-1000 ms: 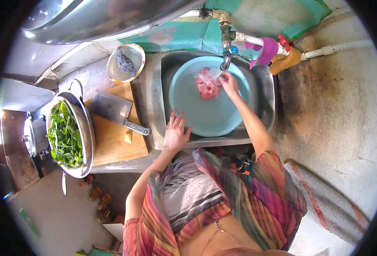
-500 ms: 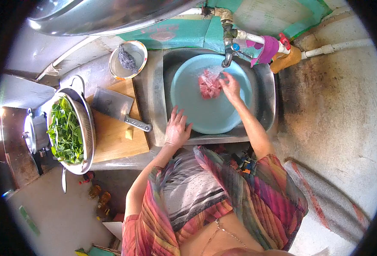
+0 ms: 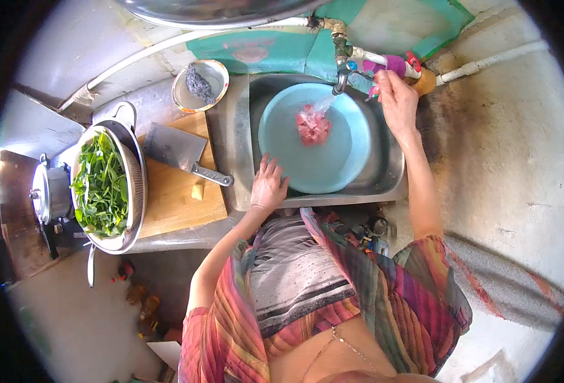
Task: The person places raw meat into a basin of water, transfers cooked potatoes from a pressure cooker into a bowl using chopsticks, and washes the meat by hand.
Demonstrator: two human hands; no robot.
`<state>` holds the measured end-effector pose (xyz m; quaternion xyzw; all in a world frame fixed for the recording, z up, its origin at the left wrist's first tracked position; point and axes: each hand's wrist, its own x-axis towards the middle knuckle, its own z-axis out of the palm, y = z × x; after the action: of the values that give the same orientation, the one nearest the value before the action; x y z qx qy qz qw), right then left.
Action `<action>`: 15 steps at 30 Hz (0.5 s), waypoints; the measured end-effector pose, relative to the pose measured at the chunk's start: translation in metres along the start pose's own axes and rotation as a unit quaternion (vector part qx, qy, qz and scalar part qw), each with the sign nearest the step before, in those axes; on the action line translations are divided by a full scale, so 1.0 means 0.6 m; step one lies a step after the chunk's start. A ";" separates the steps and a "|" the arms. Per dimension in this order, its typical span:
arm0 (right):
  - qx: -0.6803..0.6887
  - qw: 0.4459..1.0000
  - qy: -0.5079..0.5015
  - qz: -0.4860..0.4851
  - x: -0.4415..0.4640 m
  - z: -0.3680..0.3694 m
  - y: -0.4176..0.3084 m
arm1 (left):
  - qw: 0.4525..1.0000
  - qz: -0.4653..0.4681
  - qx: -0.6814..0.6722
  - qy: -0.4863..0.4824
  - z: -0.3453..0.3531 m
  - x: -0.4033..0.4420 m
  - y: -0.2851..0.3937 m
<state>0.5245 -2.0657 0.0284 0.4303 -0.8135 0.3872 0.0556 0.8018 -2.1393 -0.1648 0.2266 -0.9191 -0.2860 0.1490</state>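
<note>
Basin (image 3: pixel 266 118) — water (image 3: pixel 333 167) w/ meat (image 3: pixel 312 126) | colander (image 3: pixel 136 185) — greens (image 3: pixel 100 185) | L hand (image 3: pixel 270 185) splayed | R hand (image 3: pixel 400 105) grip unclear

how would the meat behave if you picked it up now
The meat would probably be slippery, since water from the tap runs right by it into the basin. Looking raw and pink, it is likely soft and may sag in the fingers. Its uneven, lumpy outline suggests it wouldn't roll readily.

Smooth plastic basin (image 3: pixel 362 137); metal sink (image 3: pixel 389 153); wooden board (image 3: pixel 167 198).
</note>
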 end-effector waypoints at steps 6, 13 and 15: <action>-0.136 0.987 -0.032 -0.084 0.004 -0.001 -0.007 | 1.000 0.006 -0.005 0.006 0.003 -0.004 -0.004; -0.195 0.977 -0.021 -0.079 -0.001 -0.010 -0.012 | 1.000 -0.001 -0.008 0.006 0.005 -0.005 -0.005; -0.188 0.979 -0.022 -0.080 -0.001 -0.009 -0.011 | 1.000 -0.005 -0.006 0.001 0.003 -0.004 -0.004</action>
<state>0.5285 -2.0638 0.0361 0.4841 -0.8359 0.2121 0.1480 0.8041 -2.1389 -0.1682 0.2301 -0.9163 -0.2918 0.1495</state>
